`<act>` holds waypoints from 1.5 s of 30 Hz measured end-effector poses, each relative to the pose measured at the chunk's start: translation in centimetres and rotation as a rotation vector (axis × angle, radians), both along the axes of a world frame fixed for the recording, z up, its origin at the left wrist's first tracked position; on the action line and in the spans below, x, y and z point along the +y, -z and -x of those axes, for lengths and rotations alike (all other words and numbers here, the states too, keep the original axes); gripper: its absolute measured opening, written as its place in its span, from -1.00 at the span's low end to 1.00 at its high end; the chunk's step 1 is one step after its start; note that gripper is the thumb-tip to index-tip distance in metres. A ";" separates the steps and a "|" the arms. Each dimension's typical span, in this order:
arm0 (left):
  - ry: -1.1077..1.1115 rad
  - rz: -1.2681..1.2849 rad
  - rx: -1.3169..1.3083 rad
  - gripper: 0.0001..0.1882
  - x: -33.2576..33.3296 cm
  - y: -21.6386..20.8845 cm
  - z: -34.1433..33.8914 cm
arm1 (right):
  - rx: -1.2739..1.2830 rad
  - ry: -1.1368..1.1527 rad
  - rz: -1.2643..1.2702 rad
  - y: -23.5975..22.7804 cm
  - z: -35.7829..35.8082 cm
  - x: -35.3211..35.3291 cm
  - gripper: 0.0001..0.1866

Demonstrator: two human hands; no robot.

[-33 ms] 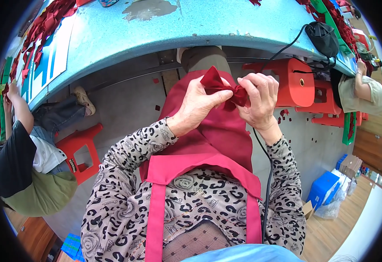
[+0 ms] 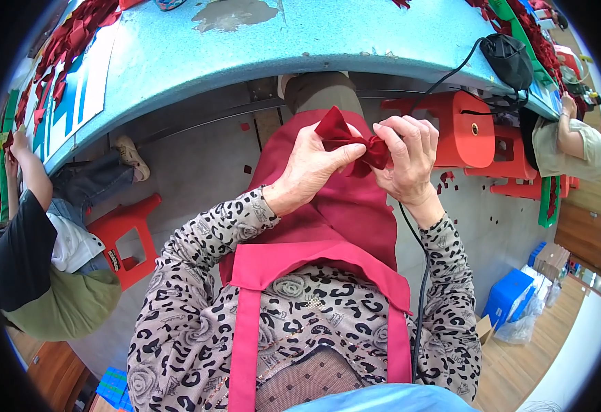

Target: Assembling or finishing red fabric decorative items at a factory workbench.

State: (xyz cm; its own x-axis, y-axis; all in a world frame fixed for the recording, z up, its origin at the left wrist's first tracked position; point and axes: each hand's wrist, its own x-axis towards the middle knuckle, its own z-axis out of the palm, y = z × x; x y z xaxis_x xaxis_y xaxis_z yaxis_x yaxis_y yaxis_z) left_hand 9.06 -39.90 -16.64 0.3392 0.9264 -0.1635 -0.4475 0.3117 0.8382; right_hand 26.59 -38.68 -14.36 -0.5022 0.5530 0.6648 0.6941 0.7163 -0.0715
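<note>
A dark red ribbon bow (image 2: 337, 128) is held up over my lap, above the red apron (image 2: 348, 213). My left hand (image 2: 312, 165) pinches one loop, its thumb lying across the bow near the knot. At the other side, the thumb and bent fingers of my right hand (image 2: 408, 152) close on the bow beside its knot. The right fingertips partly cover that end of the bow.
A worn blue table (image 2: 300, 41) curves across the front, with red ribbon pieces (image 2: 74, 34) at its left end and a black pouch (image 2: 506, 60) with a cord at its right. Red stools (image 2: 465, 130) stand at right. Co-workers sit at both sides.
Hardly anything differs. The bow and my right fingers have shifted very slightly, and both hands keep their hold.
</note>
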 end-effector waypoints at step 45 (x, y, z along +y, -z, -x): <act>-0.015 0.002 -0.009 -0.78 2.1 1.6 -0.1 | 0.903 0.043 0.674 4.7 2.8 1.3 -0.84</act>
State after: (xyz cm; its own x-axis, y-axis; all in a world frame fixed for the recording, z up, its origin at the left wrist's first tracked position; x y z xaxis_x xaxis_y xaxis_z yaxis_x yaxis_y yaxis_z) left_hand 9.21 -37.78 -18.23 0.3269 0.9311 -0.1619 -0.4600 0.3064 0.8334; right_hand 23.76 -37.35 -19.03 0.0392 0.9417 0.3341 0.2158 0.3185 -0.9230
